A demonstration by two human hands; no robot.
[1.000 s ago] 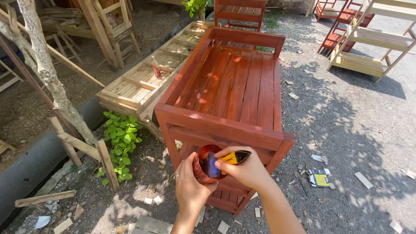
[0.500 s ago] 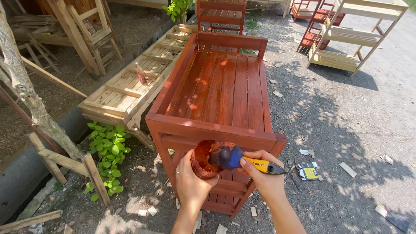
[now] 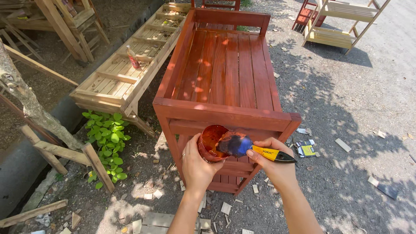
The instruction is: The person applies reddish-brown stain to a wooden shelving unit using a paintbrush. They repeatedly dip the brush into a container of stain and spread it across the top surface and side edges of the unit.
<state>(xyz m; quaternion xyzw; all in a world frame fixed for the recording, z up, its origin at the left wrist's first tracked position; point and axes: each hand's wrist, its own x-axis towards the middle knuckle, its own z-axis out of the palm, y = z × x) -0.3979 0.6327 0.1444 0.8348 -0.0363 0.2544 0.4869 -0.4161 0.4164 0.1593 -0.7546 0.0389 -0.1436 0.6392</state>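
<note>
A red-brown stained wooden slatted bench frame (image 3: 225, 73) stands in front of me on gravel. My left hand (image 3: 196, 162) grips a small cup (image 3: 211, 139) coated with red-brown stain, held just below the frame's near rail. My right hand (image 3: 271, 157) holds a brush with a yellow and black handle (image 3: 273, 154). Its stain-dark head (image 3: 235, 144) rests at the cup's rim.
An unpainted wooden frame (image 3: 130, 69) lies to the left with a small bottle (image 3: 133, 57) on it. A green plant (image 3: 108, 143) and a tree trunk (image 3: 26, 99) are at the left. More wooden racks (image 3: 342, 21) stand at the back right. Wood scraps litter the ground.
My view has shifted closer over the bench. Both hands stay together at the near rail, and the brush head has settled against the cup's rim.
</note>
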